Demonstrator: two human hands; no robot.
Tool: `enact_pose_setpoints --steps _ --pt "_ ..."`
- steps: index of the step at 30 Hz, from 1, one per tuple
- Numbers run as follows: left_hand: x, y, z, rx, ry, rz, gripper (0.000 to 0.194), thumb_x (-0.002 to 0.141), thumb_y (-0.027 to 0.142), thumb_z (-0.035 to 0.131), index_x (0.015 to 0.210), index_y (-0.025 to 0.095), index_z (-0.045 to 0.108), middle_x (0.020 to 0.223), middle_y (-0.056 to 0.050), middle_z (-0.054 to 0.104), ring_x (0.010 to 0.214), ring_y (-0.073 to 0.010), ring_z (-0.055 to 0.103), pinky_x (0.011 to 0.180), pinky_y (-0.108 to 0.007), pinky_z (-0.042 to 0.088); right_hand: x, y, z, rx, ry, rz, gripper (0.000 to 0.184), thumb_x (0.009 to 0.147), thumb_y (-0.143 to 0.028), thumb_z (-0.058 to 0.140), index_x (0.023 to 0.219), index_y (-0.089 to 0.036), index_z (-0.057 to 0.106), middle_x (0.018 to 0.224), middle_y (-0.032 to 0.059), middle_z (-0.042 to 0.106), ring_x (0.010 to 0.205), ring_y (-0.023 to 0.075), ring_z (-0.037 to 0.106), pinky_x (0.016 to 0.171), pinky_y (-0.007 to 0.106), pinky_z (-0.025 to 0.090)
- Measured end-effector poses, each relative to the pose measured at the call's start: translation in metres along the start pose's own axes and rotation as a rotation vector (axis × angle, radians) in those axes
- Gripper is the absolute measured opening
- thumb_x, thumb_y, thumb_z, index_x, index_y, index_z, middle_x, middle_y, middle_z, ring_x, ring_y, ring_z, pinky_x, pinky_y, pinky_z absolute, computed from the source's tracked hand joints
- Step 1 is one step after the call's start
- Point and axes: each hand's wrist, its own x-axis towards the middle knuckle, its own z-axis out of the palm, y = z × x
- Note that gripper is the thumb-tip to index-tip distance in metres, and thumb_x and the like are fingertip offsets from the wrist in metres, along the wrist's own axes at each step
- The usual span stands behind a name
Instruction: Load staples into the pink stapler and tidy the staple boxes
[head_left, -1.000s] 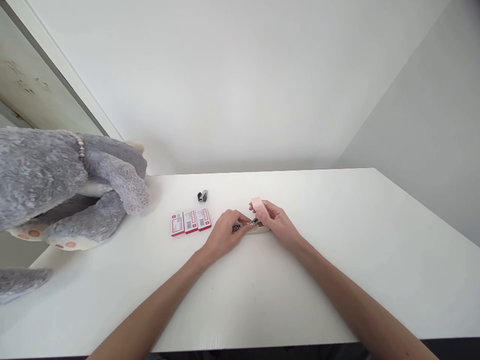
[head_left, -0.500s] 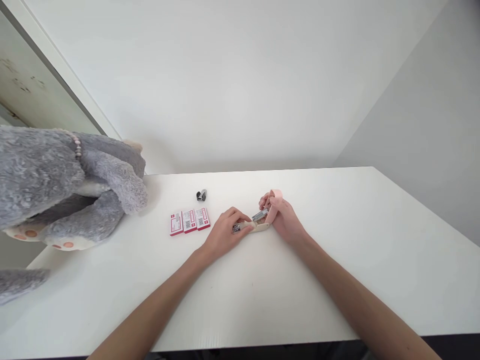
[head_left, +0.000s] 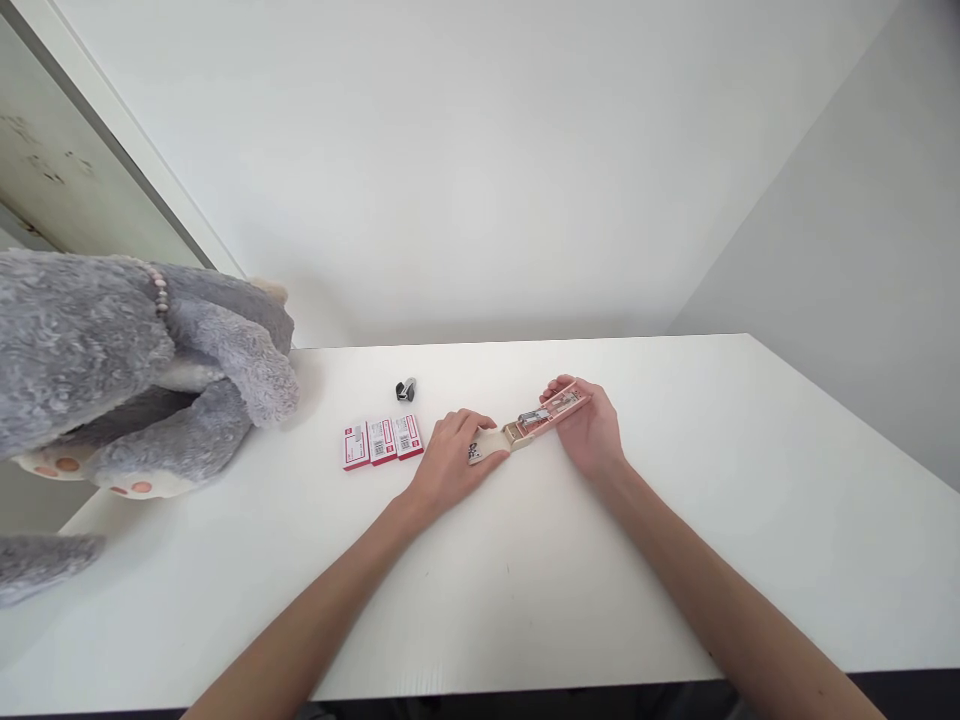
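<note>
A pink and beige stapler (head_left: 541, 417) lies swung fully open on the white table (head_left: 675, 540), its metal staple channel facing up. My left hand (head_left: 450, 462) is closed on the beige base end at the left. My right hand (head_left: 589, 425) curls under the pink top half and holds it flat at the right. Three red and white staple boxes (head_left: 382, 441) lie side by side just left of my left hand.
A small black and silver staple remover (head_left: 406, 389) sits behind the boxes. A large grey plush toy (head_left: 127, 370) fills the table's left end. White walls meet behind the table, whose right edge runs diagonally.
My right hand has swung the stapler's pink top from upright back and down to the right, so the stapler now lies fully open. My left hand stayed on the base.
</note>
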Motion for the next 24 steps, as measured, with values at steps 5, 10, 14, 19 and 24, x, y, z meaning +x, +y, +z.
enact_pose_setpoints --steps 5,10,14,19,24 --pt "0.000 -0.002 0.002 0.019 0.044 -0.009 0.025 0.096 0.039 0.066 0.117 0.025 0.061 0.116 -0.005 0.069 0.109 -0.0265 0.060 0.101 -0.046 0.047 0.009 0.002 -0.013 -0.140 0.191 -0.087 0.020 0.080 -0.039 0.070 0.092 -0.024 0.066 0.097 0.0053 0.069 0.095 0.0250 0.069 0.089 0.043 0.060" --pt "-0.001 -0.003 0.002 0.053 0.101 0.008 0.024 0.101 0.040 0.060 0.120 0.025 0.061 0.122 -0.006 0.070 0.119 -0.0273 0.057 0.104 -0.046 0.044 0.007 0.001 -0.014 -0.345 0.333 -0.144 0.014 0.078 -0.029 0.064 0.090 -0.024 0.066 0.097 0.0030 0.070 0.088 0.0205 0.069 0.079 0.037 0.059" --pt "0.000 -0.001 0.001 0.103 0.129 0.024 0.020 0.103 0.035 0.058 0.119 0.024 0.060 0.125 -0.006 0.069 0.124 -0.0274 0.053 0.107 -0.047 0.041 0.002 0.001 -0.010 -0.520 0.312 -0.166 0.015 0.078 -0.028 0.060 0.091 -0.024 0.065 0.098 0.0033 0.071 0.089 0.0194 0.067 0.074 0.034 0.056" --pt "0.000 -0.001 0.001 0.162 0.196 0.092 0.020 0.104 0.032 0.057 0.122 0.025 0.058 0.131 -0.007 0.066 0.126 -0.0275 0.050 0.110 -0.048 0.040 -0.005 -0.001 -0.004 -0.678 0.273 -0.239 0.015 0.083 -0.030 0.058 0.095 -0.024 0.064 0.101 0.0058 0.070 0.095 0.0221 0.065 0.076 0.036 0.054" --pt "-0.002 -0.001 0.004 0.174 0.279 0.100 0.035 0.103 0.040 0.059 0.133 0.026 0.051 0.146 -0.012 0.053 0.137 -0.0295 0.044 0.114 -0.049 0.040 -0.021 -0.004 0.010 -0.860 0.209 -0.474 0.012 0.092 -0.031 0.052 0.096 -0.026 0.063 0.104 0.0082 0.070 0.096 0.0244 0.061 0.067 0.035 0.049"
